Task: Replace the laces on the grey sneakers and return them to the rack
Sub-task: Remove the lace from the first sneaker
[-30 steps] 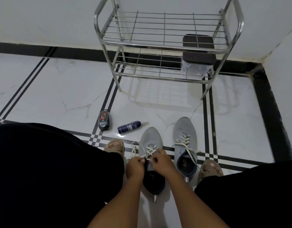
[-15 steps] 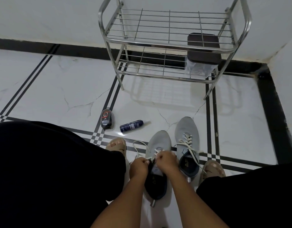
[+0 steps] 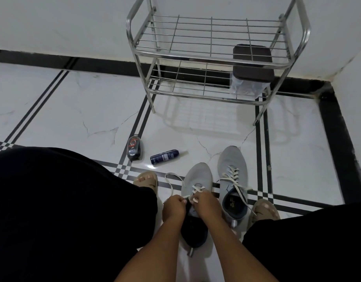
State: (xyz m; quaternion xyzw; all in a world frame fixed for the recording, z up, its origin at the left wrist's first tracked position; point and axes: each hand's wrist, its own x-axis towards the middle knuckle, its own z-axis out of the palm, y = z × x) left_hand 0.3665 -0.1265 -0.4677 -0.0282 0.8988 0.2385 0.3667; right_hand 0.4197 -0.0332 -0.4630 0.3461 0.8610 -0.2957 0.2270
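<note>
Sneaker (image 3: 198, 176) nearer, under both hands.

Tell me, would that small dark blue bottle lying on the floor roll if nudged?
Probably: the small dark blue bottle is cylindrical and lies on its side on glossy marble-look floor tiles. It looks small enough to be light, so a sideways push should roll it easily.

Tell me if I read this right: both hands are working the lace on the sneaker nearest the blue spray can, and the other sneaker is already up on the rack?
Not quite. The head view shows the other sneaker on the floor beside it, not on the rack. Both hands, left hand and right hand, do work that lace.
</note>
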